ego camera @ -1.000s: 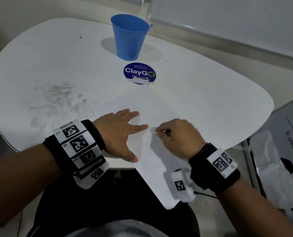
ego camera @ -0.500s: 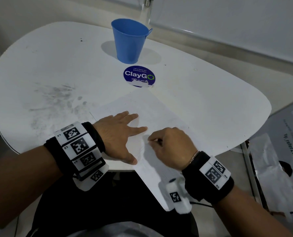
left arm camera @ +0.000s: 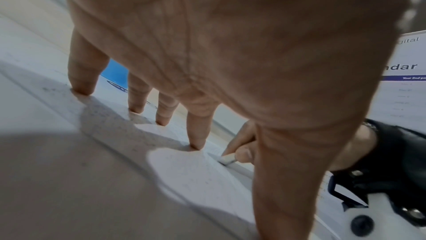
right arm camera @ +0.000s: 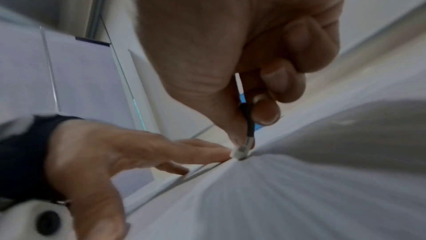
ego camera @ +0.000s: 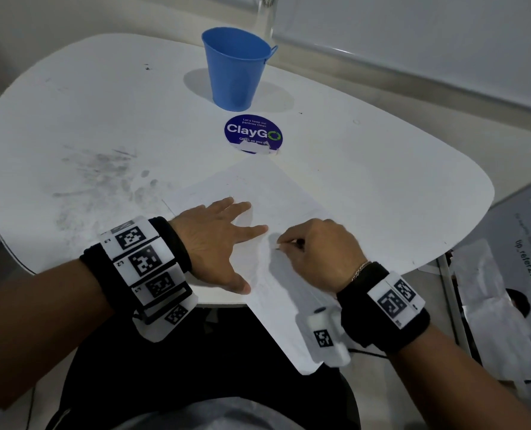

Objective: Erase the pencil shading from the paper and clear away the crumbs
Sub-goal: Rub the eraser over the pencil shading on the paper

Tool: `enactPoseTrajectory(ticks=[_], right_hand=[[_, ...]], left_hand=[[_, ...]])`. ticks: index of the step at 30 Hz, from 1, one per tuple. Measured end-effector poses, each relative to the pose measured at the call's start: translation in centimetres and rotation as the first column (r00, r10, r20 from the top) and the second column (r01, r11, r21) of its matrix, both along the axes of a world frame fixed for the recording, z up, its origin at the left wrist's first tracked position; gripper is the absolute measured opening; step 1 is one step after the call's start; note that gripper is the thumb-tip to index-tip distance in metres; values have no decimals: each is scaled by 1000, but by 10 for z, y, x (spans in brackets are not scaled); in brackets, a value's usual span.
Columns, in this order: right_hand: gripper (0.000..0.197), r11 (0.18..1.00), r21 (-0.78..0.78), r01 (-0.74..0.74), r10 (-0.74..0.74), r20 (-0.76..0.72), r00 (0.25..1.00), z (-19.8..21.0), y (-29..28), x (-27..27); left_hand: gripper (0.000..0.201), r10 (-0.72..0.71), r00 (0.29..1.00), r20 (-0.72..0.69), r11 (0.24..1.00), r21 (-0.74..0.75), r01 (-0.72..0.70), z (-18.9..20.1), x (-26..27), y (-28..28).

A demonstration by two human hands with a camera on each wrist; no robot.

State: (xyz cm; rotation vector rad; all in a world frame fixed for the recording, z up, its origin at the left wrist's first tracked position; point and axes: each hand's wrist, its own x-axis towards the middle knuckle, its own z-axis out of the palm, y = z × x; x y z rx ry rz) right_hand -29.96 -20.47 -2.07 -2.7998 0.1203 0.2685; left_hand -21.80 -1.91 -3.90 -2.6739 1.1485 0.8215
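Right hand (ego camera: 320,252) nearer left hand (ego camera: 214,240), eraser (right arm camera: 239,151) on paper (ego camera: 273,193).

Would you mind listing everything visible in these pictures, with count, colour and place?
table: one, white, smudged grey at its left
paper: one sheet, white, near edge of table, overhanging it
bucket: one, blue, far side of table
sticker: one, round, dark blue, between bucket and paper
eraser-tipped pencil: one, dark with white tip, tip on paper
printed sheets: pale, beyond the table at right
left hand: flat on paper, fingers spread
right hand: pinching the pencil
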Motion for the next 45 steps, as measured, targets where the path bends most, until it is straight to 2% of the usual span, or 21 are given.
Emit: enactPoseTrajectory(ticks=[2,5,6,8,11,13,16,21,25,30,35,39,43,45], right_hand=[[21,1000,-15,0,0,32,999,-2,-1,-1],[19,983,92,-159,164,-49,985,-1,16,-11],[18,978,121,-171,181,-74,981,0,17,-12],[18,988,101,-115,122,-66,990,0,9,-5],[20,1000,24,16,-16,26,1000,-2,-4,2],[21,999,37,-41,40,25,999,-4,4,-3],[17,974,141,-178,191,-81,978,-1,22,-14],[21,999,21,-31,31,14,999,-1,-1,0],[17,971,134,-196,206,-67,976,-1,16,-13],[18,992,68,-108,106,32,994,-4,7,-4],[14,940,199,-277,295,-65,953,-5,21,-14],[15,981,133,-138,137,21,990,-9,4,-2],[14,942,203,-268,283,-48,958,-8,17,-13],[15,948,174,-265,279,-59,958,-7,15,-11]], left_hand=[[106,6,1000,-3,1000,-6,-6,0,0,0],[107,8,1000,-16,1000,-4,-8,-1,0,0],[107,6,1000,-16,1000,-1,-6,0,0,0],[107,6,1000,-12,1000,-2,-6,1,0,0],[106,4,1000,1,1000,-6,-4,1,-1,0],[106,5,1000,-1,1000,-11,-5,0,0,0],[106,7,1000,-14,1000,-14,-7,-1,0,0],[106,-3,1000,-1,1000,6,3,2,-1,0],[107,-10,1000,-12,1000,16,10,3,-1,-1],[108,-12,1000,-1,1000,24,12,4,-1,0],[111,-21,1000,-7,999,30,21,3,-1,-1],[110,-19,1000,-2,999,31,19,2,-1,0],[112,-28,1000,-3,999,39,28,2,-1,0],[112,-28,1000,-7,999,46,28,3,-1,-1]])
